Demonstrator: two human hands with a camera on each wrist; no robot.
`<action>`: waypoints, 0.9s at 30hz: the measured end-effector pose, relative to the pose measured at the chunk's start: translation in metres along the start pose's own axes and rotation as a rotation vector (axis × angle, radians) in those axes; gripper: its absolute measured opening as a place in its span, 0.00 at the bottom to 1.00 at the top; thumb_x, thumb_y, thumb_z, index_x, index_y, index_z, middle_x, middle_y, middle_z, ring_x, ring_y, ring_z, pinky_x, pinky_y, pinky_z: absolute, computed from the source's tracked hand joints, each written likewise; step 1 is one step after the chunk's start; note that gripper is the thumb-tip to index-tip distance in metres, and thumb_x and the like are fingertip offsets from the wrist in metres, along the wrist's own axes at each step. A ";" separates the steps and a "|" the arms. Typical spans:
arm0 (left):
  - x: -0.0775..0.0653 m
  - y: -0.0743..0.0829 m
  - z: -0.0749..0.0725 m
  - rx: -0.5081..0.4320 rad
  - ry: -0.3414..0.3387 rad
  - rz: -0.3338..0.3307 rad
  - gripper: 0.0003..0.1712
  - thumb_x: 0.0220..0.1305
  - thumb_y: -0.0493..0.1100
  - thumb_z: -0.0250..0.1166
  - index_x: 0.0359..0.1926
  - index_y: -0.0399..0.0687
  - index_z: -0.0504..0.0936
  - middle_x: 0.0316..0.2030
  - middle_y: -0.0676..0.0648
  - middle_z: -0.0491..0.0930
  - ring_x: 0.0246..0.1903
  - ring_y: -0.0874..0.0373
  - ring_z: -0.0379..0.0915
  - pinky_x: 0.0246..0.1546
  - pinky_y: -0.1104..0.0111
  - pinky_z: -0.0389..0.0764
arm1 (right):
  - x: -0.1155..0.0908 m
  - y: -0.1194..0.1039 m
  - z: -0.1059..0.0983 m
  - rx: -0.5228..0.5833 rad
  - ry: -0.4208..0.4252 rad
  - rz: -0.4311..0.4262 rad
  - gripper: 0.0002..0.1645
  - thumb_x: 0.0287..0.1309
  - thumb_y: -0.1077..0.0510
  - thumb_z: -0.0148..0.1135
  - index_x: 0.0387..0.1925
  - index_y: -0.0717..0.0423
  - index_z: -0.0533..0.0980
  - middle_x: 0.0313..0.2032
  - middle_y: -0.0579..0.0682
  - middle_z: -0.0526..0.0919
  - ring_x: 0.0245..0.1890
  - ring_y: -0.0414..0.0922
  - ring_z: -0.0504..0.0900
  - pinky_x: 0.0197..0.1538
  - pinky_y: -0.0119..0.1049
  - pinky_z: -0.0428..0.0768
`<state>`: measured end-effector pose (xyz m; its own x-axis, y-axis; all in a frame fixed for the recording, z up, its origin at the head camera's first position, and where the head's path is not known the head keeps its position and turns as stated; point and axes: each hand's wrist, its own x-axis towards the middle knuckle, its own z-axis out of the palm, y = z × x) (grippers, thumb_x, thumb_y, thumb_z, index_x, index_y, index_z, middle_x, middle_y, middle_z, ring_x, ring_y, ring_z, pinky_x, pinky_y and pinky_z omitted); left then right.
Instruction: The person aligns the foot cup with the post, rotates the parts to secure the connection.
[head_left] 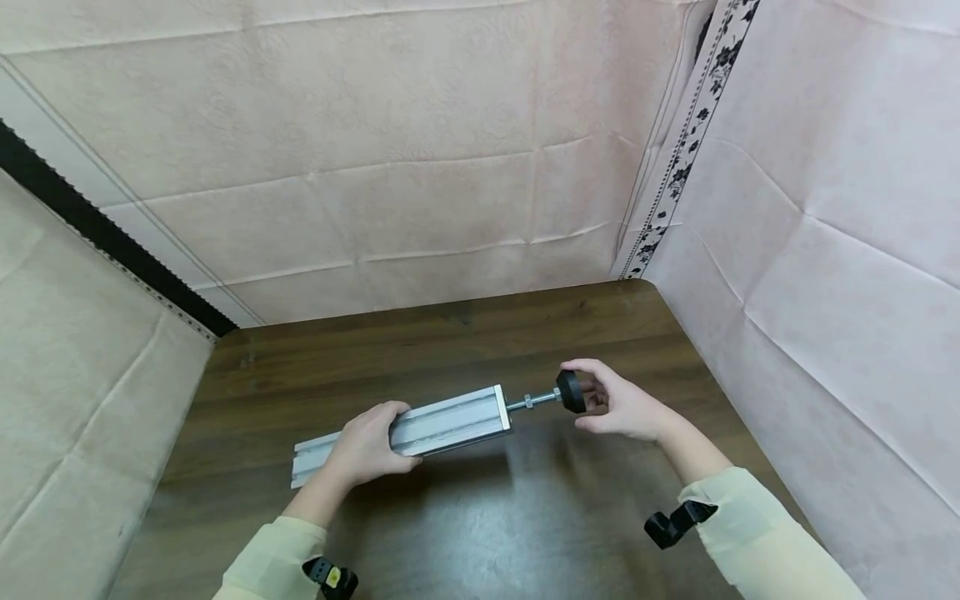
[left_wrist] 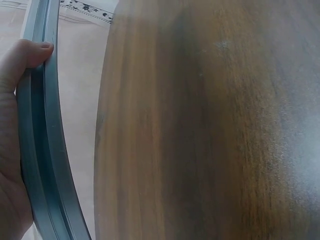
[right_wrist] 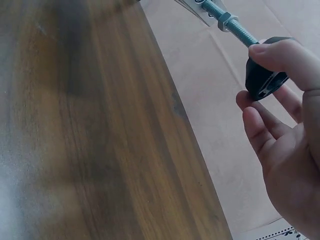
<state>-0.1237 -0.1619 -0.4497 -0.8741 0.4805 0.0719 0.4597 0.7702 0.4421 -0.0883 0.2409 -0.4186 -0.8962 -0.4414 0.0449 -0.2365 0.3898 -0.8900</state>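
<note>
Being held above the wooden table (head_left: 525, 517), a metal profile (head_left: 456, 421) is gripped by the left hand (head_left: 371, 446), its black foot (head_left: 571, 392) pinched by the right hand (head_left: 618, 404). Past a strip of tabletop, the far edge (head_left: 450, 309) and both sides are closed in by cloth (head_left: 420, 208).

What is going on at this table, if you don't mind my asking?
A person is handling a metal profile with a threaded rod sticking out of one end. The left hand grips the profile, while the right hand pinches the black foot at the rod's far end. The piece appears to be held above the wooden table.
</note>
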 end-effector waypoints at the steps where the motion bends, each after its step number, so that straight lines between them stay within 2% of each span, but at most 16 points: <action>1: 0.000 0.000 0.000 -0.001 -0.001 0.001 0.40 0.37 0.57 0.75 0.51 0.45 0.74 0.47 0.48 0.77 0.42 0.55 0.72 0.46 0.57 0.75 | 0.000 0.000 0.001 -0.002 0.002 0.006 0.45 0.48 0.63 0.70 0.65 0.42 0.58 0.50 0.56 0.73 0.46 0.52 0.75 0.42 0.39 0.75; 8: -0.002 -0.004 0.002 -0.001 0.002 0.007 0.40 0.37 0.58 0.75 0.52 0.45 0.74 0.48 0.48 0.77 0.43 0.55 0.72 0.47 0.56 0.74 | 0.003 0.000 0.003 -0.018 0.011 0.013 0.41 0.48 0.61 0.70 0.62 0.46 0.61 0.45 0.58 0.74 0.38 0.51 0.74 0.37 0.37 0.75; 16: 0.000 -0.004 0.001 0.010 0.020 0.021 0.40 0.36 0.57 0.75 0.51 0.45 0.74 0.46 0.48 0.77 0.42 0.55 0.73 0.45 0.56 0.75 | 0.007 -0.003 0.001 0.033 0.005 0.053 0.40 0.48 0.61 0.71 0.61 0.46 0.62 0.41 0.59 0.76 0.35 0.51 0.76 0.36 0.37 0.76; 20: 0.000 -0.003 0.000 0.009 0.018 0.021 0.39 0.36 0.57 0.75 0.51 0.46 0.74 0.46 0.49 0.77 0.42 0.55 0.72 0.44 0.57 0.74 | 0.007 -0.004 0.001 0.078 -0.003 0.044 0.39 0.49 0.64 0.69 0.61 0.50 0.63 0.43 0.60 0.75 0.37 0.52 0.78 0.38 0.38 0.78; 27: 0.001 -0.002 0.000 0.010 0.014 0.022 0.39 0.36 0.57 0.75 0.51 0.45 0.74 0.46 0.49 0.77 0.42 0.55 0.72 0.44 0.57 0.74 | 0.008 -0.001 0.001 0.084 0.007 0.032 0.37 0.50 0.64 0.68 0.61 0.53 0.63 0.47 0.60 0.72 0.37 0.51 0.78 0.38 0.37 0.78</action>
<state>-0.1251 -0.1631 -0.4508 -0.8656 0.4917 0.0944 0.4807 0.7635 0.4313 -0.0942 0.2360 -0.4177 -0.9053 -0.4243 0.0190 -0.1759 0.3340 -0.9260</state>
